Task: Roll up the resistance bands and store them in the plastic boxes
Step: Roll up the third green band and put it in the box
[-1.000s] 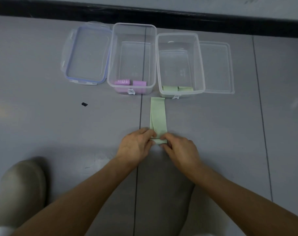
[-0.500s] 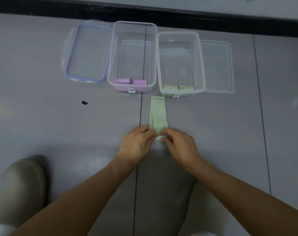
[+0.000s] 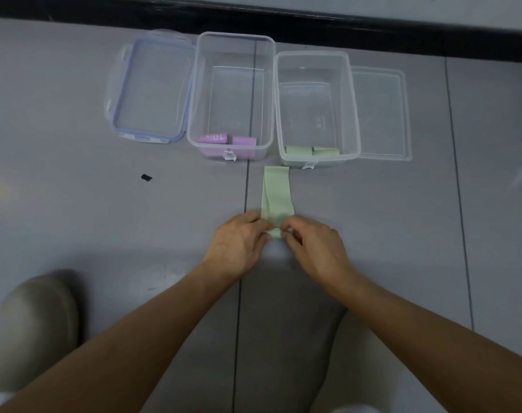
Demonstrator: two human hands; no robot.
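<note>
**Green band pinched at its near end beside open boxes**

A person's left hand (image 3: 238,242) and right hand (image 3: 313,245) meet over the near end of a pale green resistance band (image 3: 276,195). The fingers of both hands are curled and pinch a small fold or roll of it. The rest of the band lies flat on the grey floor (image 3: 74,204), its far end just in front of the right plastic box (image 3: 356,114). Two green rolls (image 3: 298,150) lie in that box against its near wall. The left plastic box (image 3: 194,99), close beside it, holds two purple rolls (image 3: 244,141), one with white print. A blue-sealed lid (image 3: 149,90) lies left of the boxes and a clear lid (image 3: 379,114) right of them. A black speck (image 3: 146,177) marks the floor to the left, and a beige shoe (image 3: 33,323) shows at lower left.
</note>
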